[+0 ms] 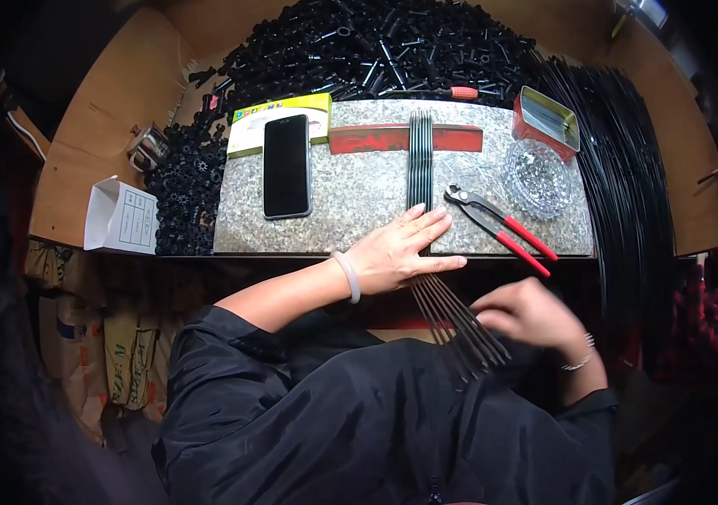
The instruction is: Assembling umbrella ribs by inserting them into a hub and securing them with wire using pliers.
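Observation:
My left hand (397, 255) lies flat across a row of thin black rods (420, 160), fingers stretched out, at the near edge of the speckled board. The rods' far ends lie side by side over a red strip (367, 138); their near ends fan out over my lap. Beside the fanned ends, my right hand (536, 313) is curled closed and a little blurred by motion. Whether its fingers hold anything is hidden. Pincers (502, 227) with red handles lie on the board to the right of my left hand.
On the board (359, 227) are a phone (287, 166), a green-and-white box (317, 108), a clear dish (537, 178) and a red tin (546, 119). Black parts (376, 50) heap up behind. Long black rods (628, 168) lie right; a white carton (121, 217) stands left.

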Demonstrator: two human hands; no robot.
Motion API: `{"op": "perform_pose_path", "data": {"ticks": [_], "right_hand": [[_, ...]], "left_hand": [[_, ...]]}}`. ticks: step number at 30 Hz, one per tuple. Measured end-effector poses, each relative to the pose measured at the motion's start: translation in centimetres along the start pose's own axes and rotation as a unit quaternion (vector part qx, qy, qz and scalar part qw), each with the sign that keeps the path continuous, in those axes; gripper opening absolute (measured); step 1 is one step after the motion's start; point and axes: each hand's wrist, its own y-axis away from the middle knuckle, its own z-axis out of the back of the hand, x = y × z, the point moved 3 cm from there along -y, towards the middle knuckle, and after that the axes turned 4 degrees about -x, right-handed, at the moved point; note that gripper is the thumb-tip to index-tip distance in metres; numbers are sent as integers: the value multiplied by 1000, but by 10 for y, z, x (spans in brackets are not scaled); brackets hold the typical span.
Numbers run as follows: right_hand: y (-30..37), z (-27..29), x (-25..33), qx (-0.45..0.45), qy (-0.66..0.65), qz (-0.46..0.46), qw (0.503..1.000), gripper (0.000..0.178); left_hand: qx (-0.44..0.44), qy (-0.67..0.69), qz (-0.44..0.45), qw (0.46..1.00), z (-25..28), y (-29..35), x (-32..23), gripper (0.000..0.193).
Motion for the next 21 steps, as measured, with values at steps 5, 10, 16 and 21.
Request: {"op": "perform_pose_path", "data": {"ticks": [5,10,16,21], "right_hand": [[-31,137,-22,-371,196,22,907,13],[-102,205,-93,-356,281,-101,886,18],[-138,210,-139,-278,248,-165,913,17],[-137,209,-138,-271,256,-139,918,15]], "left_hand": [[80,-106,22,991,12,-17,-8,72],[44,-110,17,993,6,-12,-3,74],[0,-95,9,995,8,-11,-6,71],[7,-101,13,995,10,-9,-6,72]]}}
